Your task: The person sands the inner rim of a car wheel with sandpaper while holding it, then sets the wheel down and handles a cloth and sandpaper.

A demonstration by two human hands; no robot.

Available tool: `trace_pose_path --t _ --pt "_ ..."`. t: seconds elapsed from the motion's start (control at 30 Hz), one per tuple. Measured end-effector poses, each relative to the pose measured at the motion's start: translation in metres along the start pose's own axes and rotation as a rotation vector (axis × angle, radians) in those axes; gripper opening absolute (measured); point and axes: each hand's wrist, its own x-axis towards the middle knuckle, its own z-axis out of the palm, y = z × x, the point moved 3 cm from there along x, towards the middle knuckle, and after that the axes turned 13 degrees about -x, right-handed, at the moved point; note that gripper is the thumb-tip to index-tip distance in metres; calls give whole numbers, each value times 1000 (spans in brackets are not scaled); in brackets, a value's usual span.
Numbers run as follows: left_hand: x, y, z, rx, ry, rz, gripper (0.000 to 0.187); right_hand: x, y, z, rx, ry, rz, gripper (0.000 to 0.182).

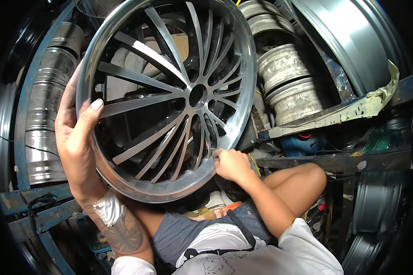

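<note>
Your left hand (75, 133) grips the left edge of the alloy wheel (167, 98), thumb hooked over the polished rim and fingers behind it, holding it upright and tilted in front of you. Your right hand (231, 165) is curled narrow against the wheel's lower right rim, fingertips pressed to the spoke ends; whether it pinches anything there you cannot tell. Far right, worn steel rims (287, 80) are stacked on a blue metal rack (335, 160)
</note>
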Motion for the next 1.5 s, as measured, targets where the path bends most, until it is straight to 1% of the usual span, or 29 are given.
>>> trace_pose_path --t 0.07,0.1,0.17,0.23,0.27,0.37,0.4,0.5,0.57,0.63,0.7,0.73,0.83,0.9,0.97,1.03,1.07,1.1,1.17,1.2,1.23,1.3,1.37,1.4,1.43,1.5 --pt "0 3 -2 11 -8 -64 66 1 1 -6 22 -5 45 22" --pt "0 4 -2 17 -13 -92 68 1 -5 1 -38 -58 38 26" --pt "0 4 -1 32 27 -73 72 -4 -7 6 -41 -77 -12 32" --pt "-1 5 -2 33 32 -91 74 3 8 -6 54 -108 -20 36" --pt "-2 7 0 30 58 -90 77 6 14 -5 110 -104 -20 34" --pt "-4 10 1 54 56 -85 79 -5 1 8 -1 -62 -29 31" --pt "-4 12 3 54 56 -111 81 -6 3 8 6 -53 -52 28" --pt "-4 13 -1 116 77 -91 81 4 15 4 33 -20 -33 29" --pt "-1 11 -12 161 19 -45 76 -2 -1 13 -30 -78 2 30" --pt "-1 11 -14 194 -8 5 68 -8 -4 4 6 -114 -24 32" --pt "-2 9 -13 171 55 -32 60 4 14 1 59 -58 -27 36" --pt "-1 8 -12 158 86 -49 57 4 14 1 56 -80 -11 37" --pt "0 5 -13 160 106 -3 50 -7 -2 11 15 -91 -36 35" --pt "1 3 -19 183 115 -10 49 -2 9 3 74 -51 -72 32" --pt "1 3 -21 192 134 -9 49 -2 10 3 43 -5 -12 30" --pt "-1 2 -21 184 153 -13 48 -11 -8 11 -14 -22 -49 31" --pt "-1 2 -22 186 146 -12 48 -9 -5 10 -23 -56 -33 31" --pt "0 2 -23 187 136 -15 48 -7 7 4 55 -43 -36 30" --pt "0 2 -22 179 135 -10 48 2 20 -1 90 -101 -29 30" --pt "-1 3 -20 177 141 -7 48 -1 15 0 101 -42 -90 31" --pt "-1 3 -18 176 148 -4 48 -5 9 5 20 -61 -80 30" --pt "-1 0 -23 187 147 -13 48 -4 11 2 23 -72 -83 30" --pt "-1 0 -26 160 139 -33 47 3 22 4 103 -15 4 27" --pt "-1 2 -25 165 148 -25 47 -1 14 6 47 12 -25 28" --pt "-3 3 -20 169 157 -19 47 -6 4 9 8 -3 -86 25" --pt "-2 3 -20 196 153 -17 47 -17 -11 12 -27 -7 -77 23"
